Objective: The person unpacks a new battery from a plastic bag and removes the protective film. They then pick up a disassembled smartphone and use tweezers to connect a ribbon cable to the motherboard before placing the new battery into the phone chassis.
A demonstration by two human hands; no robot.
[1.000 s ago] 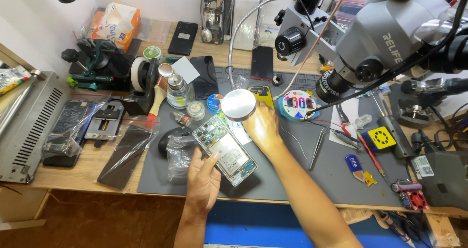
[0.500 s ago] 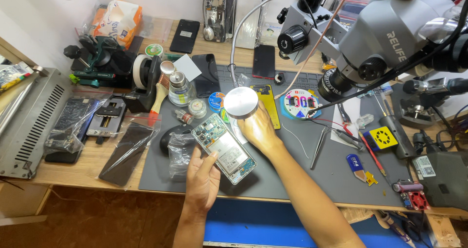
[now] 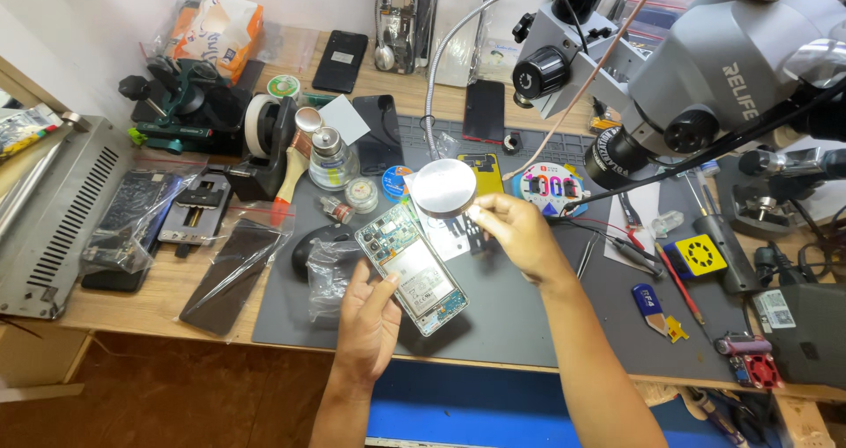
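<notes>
Left hand (image 3: 370,325) holding opened phone (image 3: 411,267), right hand (image 3: 520,232) gripping lamp (image 3: 443,187), grey mat (image 3: 529,316)

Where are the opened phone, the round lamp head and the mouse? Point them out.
opened phone (image 3: 414,267), head view, on its battery.
round lamp head (image 3: 443,187), head view, centre of the disc.
mouse (image 3: 310,244), head view, on its black top.
</notes>
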